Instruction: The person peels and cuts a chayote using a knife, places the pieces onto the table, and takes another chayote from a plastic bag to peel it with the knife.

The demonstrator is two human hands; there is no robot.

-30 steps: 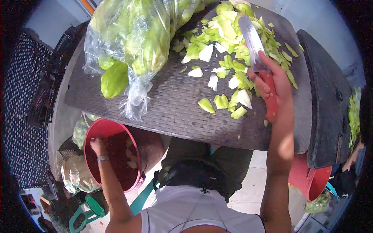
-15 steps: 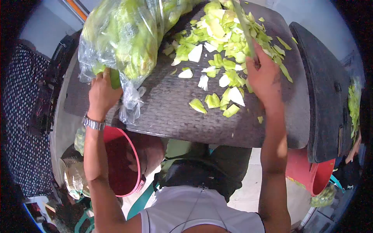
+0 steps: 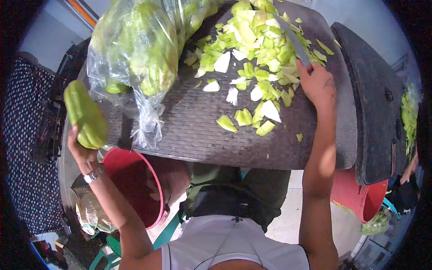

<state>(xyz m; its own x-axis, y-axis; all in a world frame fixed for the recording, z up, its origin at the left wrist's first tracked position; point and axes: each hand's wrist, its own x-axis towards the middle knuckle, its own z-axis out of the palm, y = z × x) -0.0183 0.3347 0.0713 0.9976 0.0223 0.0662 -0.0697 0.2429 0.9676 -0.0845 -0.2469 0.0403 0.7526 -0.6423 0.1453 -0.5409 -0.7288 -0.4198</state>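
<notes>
A whole green chayote [image 3: 86,118] rests in my left hand [image 3: 81,150], closed around its lower end. It is past the table's left edge, beside the plastic bag of chayotes [image 3: 135,49]. My right hand [image 3: 318,85] is wrapped around the handle of a knife [image 3: 293,40], whose blade points up and left over the heap of peelings [image 3: 265,40]. The handle itself is mostly hidden by my fingers. Pale and green pieces [image 3: 271,111] lie scattered on the table below the heap.
The dark woven-textured table [image 3: 202,135] spans the middle. Beneath its left edge stands a red bucket [image 3: 135,189]; another red bucket [image 3: 355,193] is at the lower right. A dark chair back [image 3: 371,103] stands along the right side.
My left hand has drawn a chayote out of the bag and moved left and down with it. My right hand has shifted slightly right and down, the knife tilting further left.
</notes>
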